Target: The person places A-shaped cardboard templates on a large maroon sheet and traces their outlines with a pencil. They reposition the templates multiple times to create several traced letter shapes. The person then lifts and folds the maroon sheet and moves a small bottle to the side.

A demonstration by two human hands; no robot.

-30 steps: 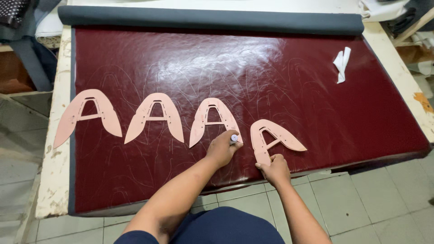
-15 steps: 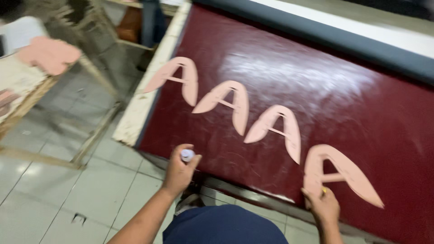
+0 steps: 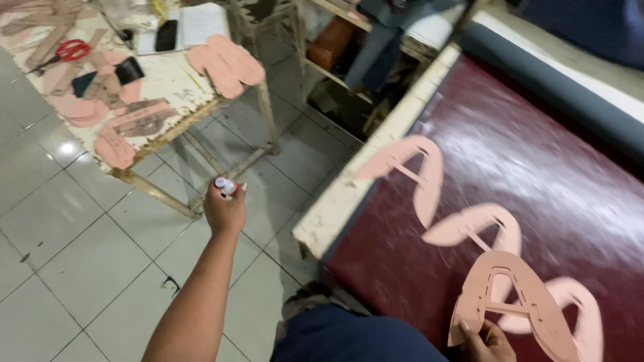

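We hold a small white marker [image 3: 226, 185] tight in our left hand [image 3: 225, 209] over the floor tiles & pinch a pink cutout [image 3: 513, 305], prob thin, light & bendy, by its bottom edge w/ our right hand [image 3: 488, 342] at the dark red sheet [image 3: 537, 194].

Marker [image 3: 226, 186] and template [image 3: 513, 298] in hands

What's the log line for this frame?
left hand: holds marker | right hand: holds pink pattern piece | under: maroon leather sheet
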